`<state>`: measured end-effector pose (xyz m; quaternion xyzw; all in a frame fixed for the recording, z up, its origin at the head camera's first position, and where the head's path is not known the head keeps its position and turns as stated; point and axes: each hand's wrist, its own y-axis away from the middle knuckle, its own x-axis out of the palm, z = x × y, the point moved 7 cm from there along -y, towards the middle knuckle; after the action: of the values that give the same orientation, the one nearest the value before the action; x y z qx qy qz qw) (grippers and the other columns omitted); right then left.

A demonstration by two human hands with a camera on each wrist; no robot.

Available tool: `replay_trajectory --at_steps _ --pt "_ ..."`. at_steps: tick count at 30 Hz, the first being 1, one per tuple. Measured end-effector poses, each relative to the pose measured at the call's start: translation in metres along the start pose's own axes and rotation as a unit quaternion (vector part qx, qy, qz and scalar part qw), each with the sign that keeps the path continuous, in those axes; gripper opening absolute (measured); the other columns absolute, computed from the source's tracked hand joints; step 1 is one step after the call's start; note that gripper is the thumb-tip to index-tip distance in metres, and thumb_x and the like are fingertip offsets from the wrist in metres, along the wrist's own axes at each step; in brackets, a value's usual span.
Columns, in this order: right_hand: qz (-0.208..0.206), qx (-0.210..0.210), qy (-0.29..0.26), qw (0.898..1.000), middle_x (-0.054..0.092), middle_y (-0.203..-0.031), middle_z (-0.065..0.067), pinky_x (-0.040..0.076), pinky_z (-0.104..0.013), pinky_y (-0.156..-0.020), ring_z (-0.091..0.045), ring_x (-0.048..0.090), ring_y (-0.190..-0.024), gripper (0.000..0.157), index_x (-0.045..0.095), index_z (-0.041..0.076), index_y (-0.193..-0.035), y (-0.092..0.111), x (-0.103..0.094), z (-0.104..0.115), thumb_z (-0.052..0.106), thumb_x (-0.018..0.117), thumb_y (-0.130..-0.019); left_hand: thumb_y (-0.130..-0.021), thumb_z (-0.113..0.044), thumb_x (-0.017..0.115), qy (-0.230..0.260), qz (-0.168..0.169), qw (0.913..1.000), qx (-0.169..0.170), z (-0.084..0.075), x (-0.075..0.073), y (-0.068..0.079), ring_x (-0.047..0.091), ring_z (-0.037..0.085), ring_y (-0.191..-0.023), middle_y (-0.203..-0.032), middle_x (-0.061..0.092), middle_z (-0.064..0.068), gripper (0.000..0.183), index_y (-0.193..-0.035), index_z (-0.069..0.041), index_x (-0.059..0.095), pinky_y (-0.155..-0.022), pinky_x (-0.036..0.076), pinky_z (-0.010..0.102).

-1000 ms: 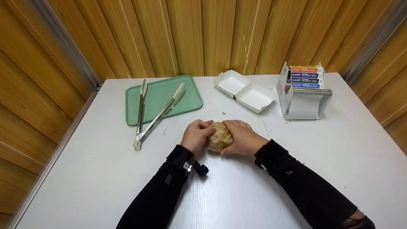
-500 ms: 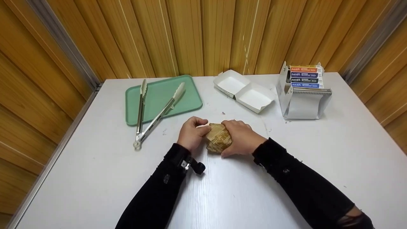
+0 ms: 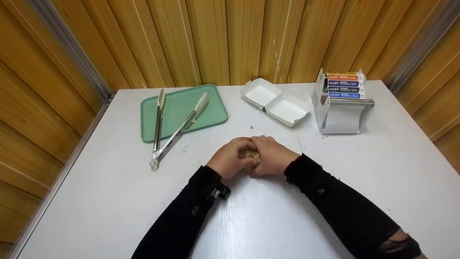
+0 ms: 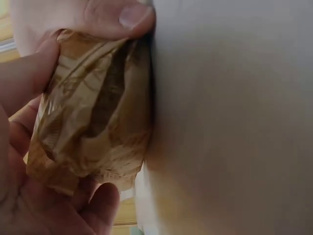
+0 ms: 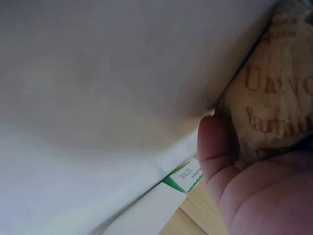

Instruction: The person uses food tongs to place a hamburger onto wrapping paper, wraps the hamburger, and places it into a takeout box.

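A burger wrapped in brown printed paper (image 3: 252, 155) rests on the white table, mostly covered by both hands in the head view. My left hand (image 3: 230, 157) grips its left side, thumb at the near side and fingers around the far side. On the opposite side, my right hand (image 3: 274, 155) holds it, with fingertips meeting the left hand's at the back. The left wrist view shows the burger's paper (image 4: 93, 112) gathered in creased folds between thumb and fingers. In the right wrist view, lettering shows on the wrapper (image 5: 274, 93) above the palm.
Behind to the left lies a green tray (image 3: 149, 126) with spread metal tongs (image 3: 176, 135) partly across it. An opened white clamshell box (image 3: 287, 109) stands at the back. Right of it is a white metal stand (image 3: 341, 117) with several colourful labelled strips. Wood-panelled walls (image 3: 244, 39) enclose the table.
My left hand has gone from pinching a paper edge at the left to wrapping round the burger, moving rightward against the right hand. The right hand stays nearly in place.
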<state>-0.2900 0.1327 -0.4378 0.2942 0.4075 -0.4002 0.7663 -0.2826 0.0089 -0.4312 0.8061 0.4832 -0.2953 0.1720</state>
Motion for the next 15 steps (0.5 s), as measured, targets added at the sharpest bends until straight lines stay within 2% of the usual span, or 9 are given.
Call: replay_trajectory --at_steps 3,7,10,15 --pt "0.032 -0.019 -0.018 0.999 0.059 -0.131 -0.004 0.046 -0.042 -0.101 -0.026 0.050 -0.121 0.087 0.050 0.015 -0.142 0.001 -0.001 -0.004 0.034 0.093 -0.070 -0.092 -0.020 0.082 0.012 0.010 0.9998 -0.011 0.003 0.001 0.000 0.049 0.020 -0.147 -0.153 0.057 -0.002 0.029 -0.119 -0.019 0.072 -0.125 0.035 0.039" --pt "0.060 -0.017 -0.056 0.996 0.057 -0.137 -0.003 0.047 -0.040 -0.098 -0.024 0.051 -0.121 0.086 0.047 0.021 -0.149 0.005 -0.004 -0.013 0.029 0.091 -0.075 -0.093 -0.016 0.080 0.014 0.022 0.9996 -0.012 0.002 0.002 -0.001 0.049 0.025 -0.147 -0.155 0.054 0.005 0.026 -0.117 -0.016 0.069 -0.126 0.035 0.042" --pt "0.052 -0.021 -0.055 0.997 0.060 -0.131 -0.003 0.048 -0.040 -0.097 -0.024 0.053 -0.118 0.082 0.051 0.019 -0.143 0.004 -0.005 -0.013 0.026 0.093 -0.073 -0.094 -0.015 0.079 0.019 0.029 0.9993 -0.013 0.003 0.003 -0.002 0.048 0.028 -0.147 -0.157 0.052 0.010 0.025 -0.117 -0.014 0.067 -0.125 0.036 0.044" --pt "0.014 -0.042 -0.017 0.999 0.063 -0.120 -0.002 0.046 -0.042 -0.099 -0.023 0.054 -0.114 0.072 0.055 0.015 -0.129 0.002 -0.006 -0.003 0.030 0.094 -0.071 -0.092 -0.011 0.080 0.029 0.043 0.9986 -0.005 0.005 0.004 -0.002 0.055 0.024 -0.135 -0.144 0.058 0.006 0.033 -0.120 -0.014 0.063 -0.118 0.043 0.042"
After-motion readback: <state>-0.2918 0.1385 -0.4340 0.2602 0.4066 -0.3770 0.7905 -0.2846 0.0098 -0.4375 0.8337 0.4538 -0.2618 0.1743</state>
